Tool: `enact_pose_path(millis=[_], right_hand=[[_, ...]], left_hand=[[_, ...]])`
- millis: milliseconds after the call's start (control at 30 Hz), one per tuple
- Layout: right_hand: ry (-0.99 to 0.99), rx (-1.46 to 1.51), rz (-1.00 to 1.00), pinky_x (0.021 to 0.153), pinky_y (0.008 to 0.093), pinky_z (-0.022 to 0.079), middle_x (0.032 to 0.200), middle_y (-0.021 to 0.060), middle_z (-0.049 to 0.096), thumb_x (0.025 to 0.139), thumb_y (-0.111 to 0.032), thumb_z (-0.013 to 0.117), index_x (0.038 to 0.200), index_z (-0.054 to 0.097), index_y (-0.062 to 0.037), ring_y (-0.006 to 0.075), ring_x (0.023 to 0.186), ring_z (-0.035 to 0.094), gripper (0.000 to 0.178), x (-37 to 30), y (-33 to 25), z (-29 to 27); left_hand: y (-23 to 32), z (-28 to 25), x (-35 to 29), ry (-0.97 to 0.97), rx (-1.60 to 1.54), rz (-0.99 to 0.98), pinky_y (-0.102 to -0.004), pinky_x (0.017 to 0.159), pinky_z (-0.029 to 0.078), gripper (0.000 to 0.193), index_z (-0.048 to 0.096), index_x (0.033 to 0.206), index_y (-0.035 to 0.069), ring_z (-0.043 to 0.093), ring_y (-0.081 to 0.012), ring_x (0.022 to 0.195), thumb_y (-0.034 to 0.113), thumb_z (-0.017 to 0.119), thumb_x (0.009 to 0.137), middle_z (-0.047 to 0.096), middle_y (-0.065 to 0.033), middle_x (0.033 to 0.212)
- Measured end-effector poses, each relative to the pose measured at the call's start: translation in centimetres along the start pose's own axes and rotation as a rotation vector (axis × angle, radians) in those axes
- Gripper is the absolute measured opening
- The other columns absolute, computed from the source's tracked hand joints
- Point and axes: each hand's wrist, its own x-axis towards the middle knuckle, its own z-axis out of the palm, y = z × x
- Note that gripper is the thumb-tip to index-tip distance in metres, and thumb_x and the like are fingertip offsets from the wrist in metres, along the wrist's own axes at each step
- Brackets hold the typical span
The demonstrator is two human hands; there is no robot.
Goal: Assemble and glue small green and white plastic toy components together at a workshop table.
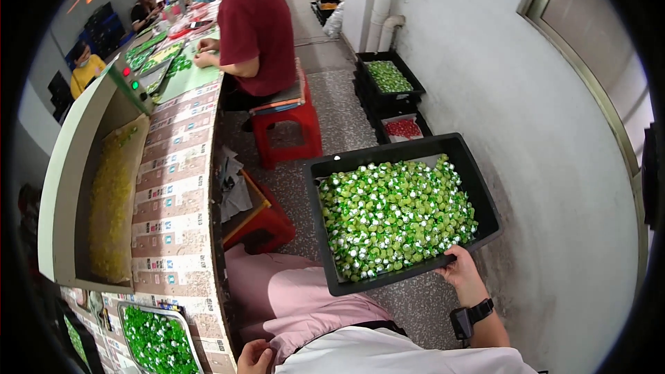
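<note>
A large black plastic tray (486,201) is tilted above my lap and the floor. It is filled with many small round green and white pieces (398,218), perhaps beads. My right hand (460,268) grips its near right rim, thumb over the edge, with a dark watch (471,315) on that wrist. Down by my pink trousers (291,291), away from the tray, my left hand (255,357) shows curled fingers at the lower edge. What they hold, if anything, is hidden. Whatever supports the tray's left side is out of sight.
A long patterned worktable (173,194) runs along my left, bearing a beige machine (66,194) and a metal tray of green pieces (159,339). Red stools (287,131) stand beside it; a person in dark red (256,34) sits ahead. Stacked black crates (388,79) line the right wall.
</note>
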Motion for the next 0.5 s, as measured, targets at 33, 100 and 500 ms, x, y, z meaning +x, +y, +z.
enact_pose_path(millis=[33, 100, 500], right_hand=[[0.047, 0.069, -0.044, 0.07, 0.0499, 0.058, 0.092, 0.0168, 0.057, 0.075, -0.009, 0.054, 0.09, 0.052, 0.0014, 0.0324, 0.082, 0.062, 0.018, 2.0, 1.8, -2.9], [0.139, 0.171, -0.108, 0.07, 0.0497, 0.059, 0.087, 0.015, 0.054, 0.078, -0.009, 0.053, 0.075, 0.045, -0.003, 0.0322, 0.082, 0.06, 0.011, 5.6, 3.7, -5.5], [0.477, 0.717, -0.121, 0.084, 0.055, 0.054, 0.075, 0.0107, 0.045, 0.08, -0.008, 0.053, 0.069, 0.042, 0.0002, 0.0287, 0.073, 0.05, 0.017, 30.9, 19.5, -18.3]], left_hand=[[-3.6, -0.6, 0.4, 0.014, -0.087, -0.036, -0.0297, 0.083, 0.047, 0.033, 0.055, 0.119, 0.004, 0.057, -0.0181, 0.098, 0.018, 0.063, 0.09, 0.061, -0.0082, 0.107], [-6.4, -0.4, 1.6, 0.027, -0.166, -0.131, -0.0299, 0.079, 0.048, 0.035, 0.056, 0.118, 0.004, 0.059, -0.0163, 0.092, 0.017, 0.067, 0.087, 0.065, -0.0071, 0.102], [-9.9, 5.8, 11.0, -0.053, 0.357, -0.164, -0.0336, 0.079, 0.047, 0.03, 0.058, 0.113, 0.007, 0.059, -0.019, 0.092, 0.022, 0.063, 0.087, 0.061, -0.0098, 0.105]])
